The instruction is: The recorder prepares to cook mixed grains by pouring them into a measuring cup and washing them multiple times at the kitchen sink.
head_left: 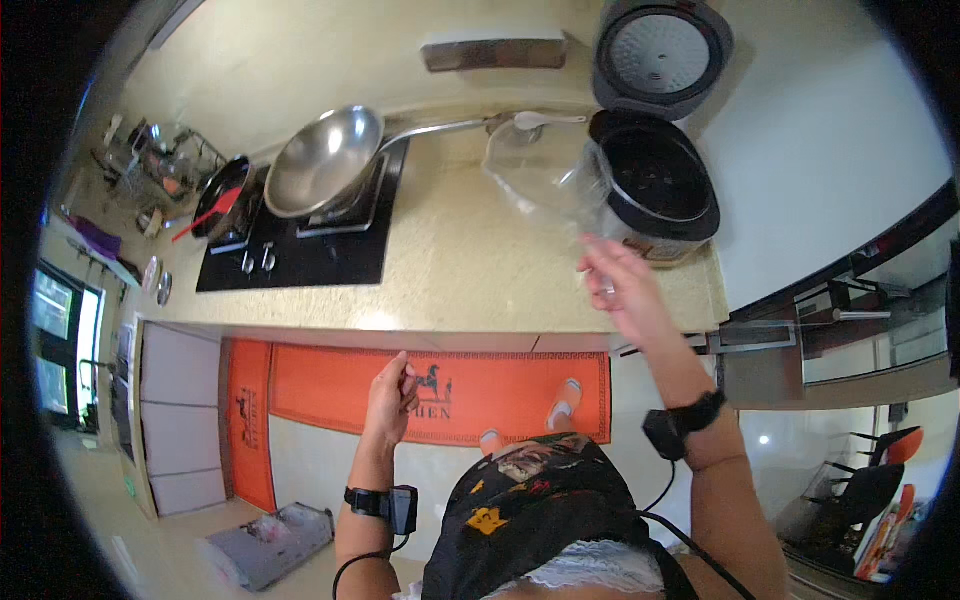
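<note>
My right hand (621, 289), slightly blurred, is raised over the worktop with its fingers curled. A small clear, shiny spot shows among the fingers; whether they grip something is unclear. Just beyond the fingertips is a clear, see-through item (544, 176), a plastic bag or bowl, beside a rice cooker (660, 180). The cooker's lid (660, 56) stands up, and its dark inner pot is uncovered. A white spoon (551, 120) lies at the back edge of the clear item. My left hand (394, 394) is closed in front of the counter's edge, above the orange mat, with nothing visible in it.
On the black gas hob (322, 262) stand a steel wok (322, 165), its handle pointing right, and a dark pan (225, 184) with a red spatula (214, 214). A dish rack (180, 161) is at the far left. An orange mat (330, 390) lies on the floor.
</note>
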Action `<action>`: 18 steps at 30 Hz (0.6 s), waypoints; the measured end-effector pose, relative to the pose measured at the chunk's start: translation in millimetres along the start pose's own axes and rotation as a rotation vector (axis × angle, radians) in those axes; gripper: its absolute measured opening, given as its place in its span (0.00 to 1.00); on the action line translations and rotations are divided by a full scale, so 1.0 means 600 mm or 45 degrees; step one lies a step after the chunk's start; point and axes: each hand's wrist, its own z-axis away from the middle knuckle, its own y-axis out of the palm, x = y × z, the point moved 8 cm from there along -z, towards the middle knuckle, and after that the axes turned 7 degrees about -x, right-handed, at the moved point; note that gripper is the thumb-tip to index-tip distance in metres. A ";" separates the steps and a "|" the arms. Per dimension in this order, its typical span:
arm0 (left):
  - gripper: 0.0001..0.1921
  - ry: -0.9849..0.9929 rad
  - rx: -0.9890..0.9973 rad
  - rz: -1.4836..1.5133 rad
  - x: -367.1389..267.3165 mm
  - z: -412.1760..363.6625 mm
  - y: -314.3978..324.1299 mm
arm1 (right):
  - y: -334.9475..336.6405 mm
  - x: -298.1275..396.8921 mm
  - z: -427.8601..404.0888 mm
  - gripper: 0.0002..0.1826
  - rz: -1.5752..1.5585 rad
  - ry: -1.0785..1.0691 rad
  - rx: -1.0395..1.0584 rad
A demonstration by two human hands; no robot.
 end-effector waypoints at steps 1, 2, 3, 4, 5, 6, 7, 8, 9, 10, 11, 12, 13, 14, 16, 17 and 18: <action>0.15 -0.036 -0.040 0.056 0.014 0.004 -0.025 | 0.024 -0.040 -0.009 0.16 0.018 0.010 0.001; 0.15 -0.083 -0.022 0.047 0.034 0.009 -0.046 | 0.045 -0.085 -0.019 0.16 0.064 0.037 -0.003; 0.15 -0.095 -0.027 0.069 0.047 0.015 -0.061 | 0.058 -0.119 -0.025 0.17 0.114 0.064 -0.006; 0.14 -0.150 -0.032 0.041 0.066 0.022 -0.077 | 0.065 -0.151 -0.032 0.17 0.130 0.078 -0.002; 0.13 -0.204 -0.033 0.010 0.085 0.029 -0.088 | 0.070 -0.176 -0.041 0.17 0.145 0.075 0.017; 0.13 -0.233 -0.005 0.019 0.098 0.034 -0.104 | 0.091 -0.193 -0.042 0.16 0.151 0.073 0.038; 0.13 -0.242 -0.010 0.023 0.108 0.040 -0.120 | 0.105 -0.207 -0.040 0.16 0.155 0.084 0.038; 0.12 -0.265 0.017 0.035 0.118 0.047 -0.129 | 0.115 -0.220 -0.038 0.16 0.164 0.105 0.008; 0.12 -0.286 0.046 0.052 0.127 0.051 -0.136 | 0.122 -0.228 -0.037 0.16 0.178 0.124 -0.021; 0.12 -0.288 0.064 0.051 0.130 0.052 -0.145 | 0.131 -0.235 -0.037 0.16 0.185 0.128 -0.019; 0.12 -0.290 0.061 0.059 0.131 0.054 -0.157 | 0.136 -0.242 -0.039 0.15 0.208 0.118 -0.033; 0.13 -0.294 0.061 0.010 0.127 0.055 -0.159 | 0.136 -0.249 -0.044 0.15 0.234 0.107 -0.044; 0.13 -0.298 0.060 -0.039 0.124 0.055 -0.162 | 0.137 -0.257 -0.047 0.15 0.243 0.109 -0.035; 0.13 -0.296 0.054 -0.028 0.122 0.054 -0.166 | 0.135 -0.262 -0.051 0.16 0.250 0.094 -0.039; 0.13 -0.255 0.070 -0.005 0.112 0.052 -0.174 | 0.141 -0.267 -0.057 0.18 0.258 0.082 -0.038; 0.13 -0.256 0.067 -0.001 0.110 0.052 -0.176 | 0.140 -0.267 -0.063 0.19 0.264 0.055 -0.044; 0.13 -0.254 0.056 0.016 0.110 0.053 -0.178 | 0.142 -0.263 -0.063 0.20 0.268 0.030 -0.056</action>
